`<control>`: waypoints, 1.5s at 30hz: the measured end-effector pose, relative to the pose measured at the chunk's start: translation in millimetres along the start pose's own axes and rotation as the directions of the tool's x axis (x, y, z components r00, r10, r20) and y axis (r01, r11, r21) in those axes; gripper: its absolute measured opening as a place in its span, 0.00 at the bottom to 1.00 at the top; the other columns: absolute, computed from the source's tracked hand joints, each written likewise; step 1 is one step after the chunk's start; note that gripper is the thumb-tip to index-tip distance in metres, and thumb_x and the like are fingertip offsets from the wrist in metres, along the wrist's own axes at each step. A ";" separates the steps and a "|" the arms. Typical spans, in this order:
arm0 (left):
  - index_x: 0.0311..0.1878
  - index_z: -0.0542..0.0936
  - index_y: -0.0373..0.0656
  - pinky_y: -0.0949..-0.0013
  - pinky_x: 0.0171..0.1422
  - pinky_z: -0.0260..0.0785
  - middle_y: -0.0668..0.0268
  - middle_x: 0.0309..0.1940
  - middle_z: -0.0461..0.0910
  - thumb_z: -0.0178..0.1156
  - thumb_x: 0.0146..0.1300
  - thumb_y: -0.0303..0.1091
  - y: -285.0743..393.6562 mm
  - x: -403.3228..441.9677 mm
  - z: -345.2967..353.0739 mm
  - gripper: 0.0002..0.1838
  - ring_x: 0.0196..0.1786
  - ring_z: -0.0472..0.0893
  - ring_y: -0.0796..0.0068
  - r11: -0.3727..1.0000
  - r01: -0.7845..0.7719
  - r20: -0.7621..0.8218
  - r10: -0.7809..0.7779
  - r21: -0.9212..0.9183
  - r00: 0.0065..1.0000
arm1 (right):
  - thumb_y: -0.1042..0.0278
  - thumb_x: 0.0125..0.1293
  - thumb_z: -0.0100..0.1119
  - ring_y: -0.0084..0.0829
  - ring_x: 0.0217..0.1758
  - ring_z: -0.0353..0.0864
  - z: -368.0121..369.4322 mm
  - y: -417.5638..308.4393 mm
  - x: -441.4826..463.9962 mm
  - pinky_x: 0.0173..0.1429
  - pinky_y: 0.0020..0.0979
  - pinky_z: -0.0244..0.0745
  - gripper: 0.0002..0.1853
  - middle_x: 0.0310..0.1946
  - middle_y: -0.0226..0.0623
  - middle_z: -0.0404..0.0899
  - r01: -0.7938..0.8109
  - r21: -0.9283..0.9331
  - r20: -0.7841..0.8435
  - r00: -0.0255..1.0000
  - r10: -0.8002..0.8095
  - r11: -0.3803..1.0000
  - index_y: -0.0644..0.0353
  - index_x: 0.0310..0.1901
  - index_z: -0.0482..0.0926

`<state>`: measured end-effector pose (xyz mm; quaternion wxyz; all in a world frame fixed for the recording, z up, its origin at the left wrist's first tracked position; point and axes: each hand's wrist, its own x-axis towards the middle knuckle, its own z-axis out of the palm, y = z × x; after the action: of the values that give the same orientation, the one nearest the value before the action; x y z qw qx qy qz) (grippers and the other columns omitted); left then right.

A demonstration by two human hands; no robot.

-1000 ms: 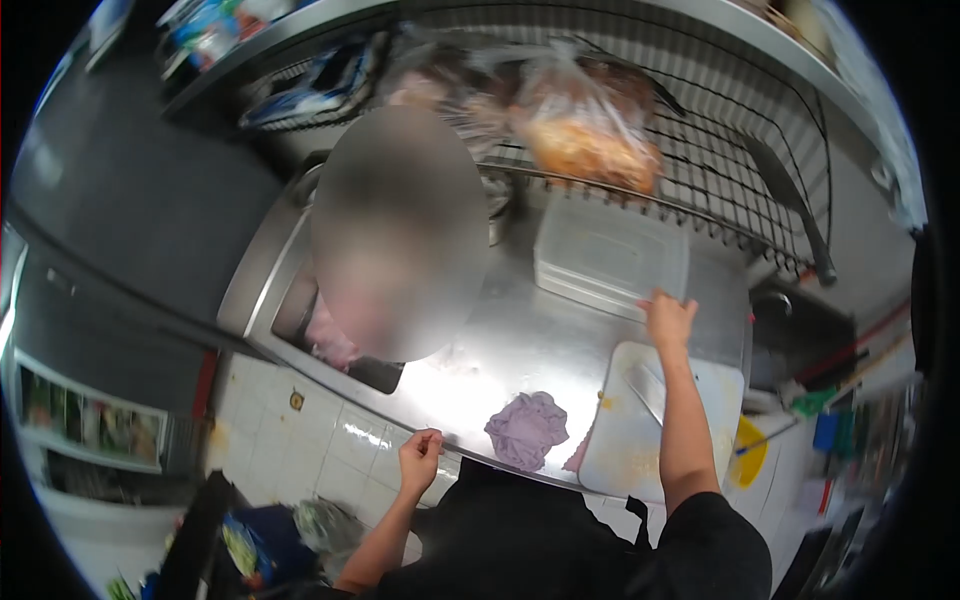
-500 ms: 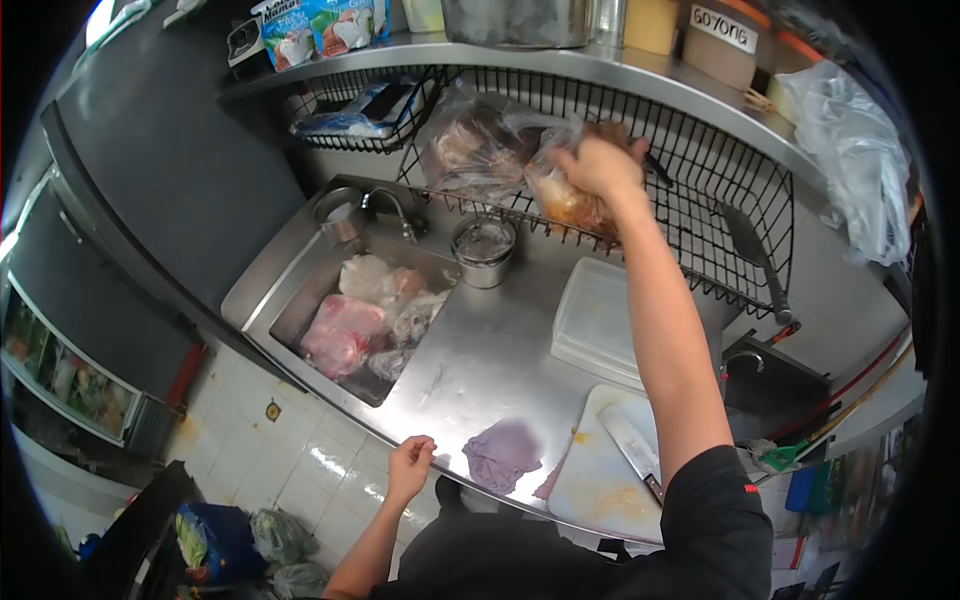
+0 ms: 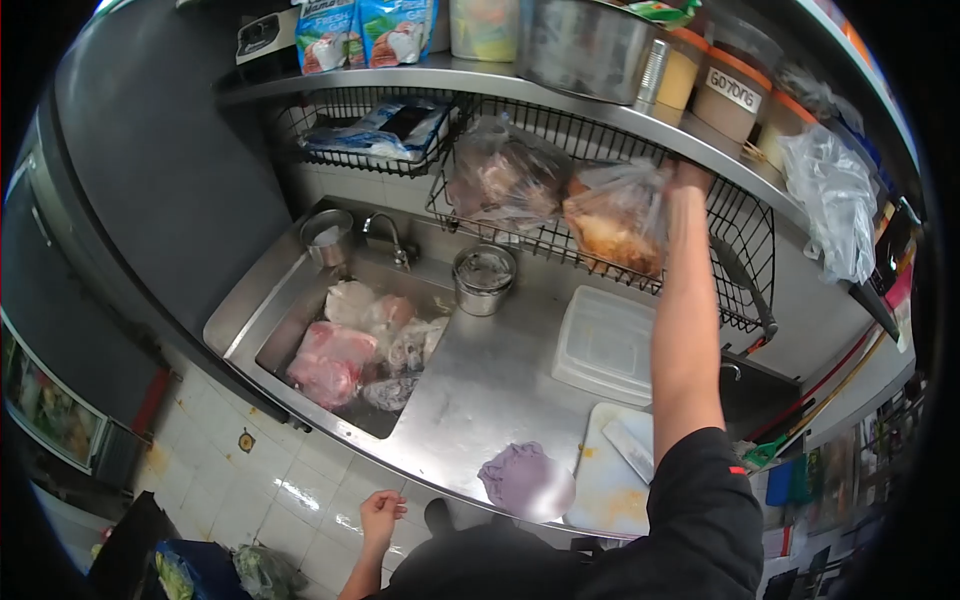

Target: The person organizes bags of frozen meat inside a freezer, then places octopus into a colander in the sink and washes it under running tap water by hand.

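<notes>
- now, the right hand is up at the wire basket, bare arm stretched out from a black sleeve, and the hand is right beside the bag of orange food!
- its fingers are blurred and partly lost at the shelf edge, so how wide they are, and whether they have any of that plastic, i cannot tell
- the bag of orange food itself sits in the basket, clear plastic gathered toward the top
- just left of it, in the same basket, a second bag with something brownish inside
- down to the left hand, well below the basket and off the counter's near edge: fingers loosely curled, half open, nothing in them
- directly below the basket, a lidded plastic box on the steel counter
- nearer the person than the basket, a cutting board with a knife lying on it, and a purple cloth just beside the board
- below and left of the basket, the sink, with pink meat and other wrapped packs
- above the basket, the shelf, carrying a jar marked "goyong"
</notes>
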<state>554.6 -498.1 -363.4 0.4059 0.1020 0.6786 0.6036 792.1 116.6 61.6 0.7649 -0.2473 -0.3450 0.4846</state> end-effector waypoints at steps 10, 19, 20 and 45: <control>0.39 0.78 0.38 0.77 0.31 0.70 0.62 0.31 0.82 0.57 0.67 0.34 47.0 62.8 -54.2 0.09 0.29 0.80 0.76 0.994 -0.106 -0.030 0.107 0.034 0.994 | 0.53 0.59 0.64 0.49 0.64 0.68 17.8 1.0 -145.4 0.68 0.47 0.56 0.29 0.57 0.55 0.72 0.594 -0.594 0.707 0.707 -0.001 -0.542 0.64 0.56 0.73; 0.40 0.78 0.36 0.78 0.30 0.68 0.61 0.30 0.82 0.56 0.67 0.31 36.3 54.1 -67.2 0.07 0.27 0.80 0.77 0.999 -0.035 -0.088 0.036 0.010 0.995 | 0.64 0.60 0.61 0.50 0.51 0.77 3.9 34.2 -78.1 0.57 0.43 0.68 0.21 0.46 0.59 0.77 0.619 -0.759 0.539 0.771 -0.340 0.201 0.70 0.52 0.74; 0.40 0.78 0.36 0.78 0.30 0.68 0.61 0.30 0.82 0.56 0.67 0.31 31.9 48.7 -67.7 0.07 0.27 0.80 0.77 0.999 -0.037 -0.086 0.038 0.011 0.996 | 0.64 0.60 0.61 0.50 0.51 0.77 5.9 24.4 -78.6 0.57 0.43 0.68 0.21 0.46 0.59 0.77 0.619 -0.760 0.537 0.771 -0.342 0.201 0.70 0.52 0.74; 0.42 0.78 0.37 0.75 0.34 0.72 0.62 0.34 0.83 0.57 0.66 0.33 8.1 73.1 -86.3 0.09 0.31 0.82 0.75 0.995 -0.020 0.012 0.019 0.100 1.000 | 0.68 0.62 0.65 0.22 0.33 0.77 35.9 7.0 -212.8 0.38 0.23 0.73 0.11 0.34 0.33 0.80 0.781 0.042 0.105 0.617 -0.780 0.623 0.63 0.41 0.77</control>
<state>446.1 -513.6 -392.4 0.3981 0.1324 0.7048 0.5720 698.3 -73.0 18.3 0.8777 -0.0479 -0.4625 0.1162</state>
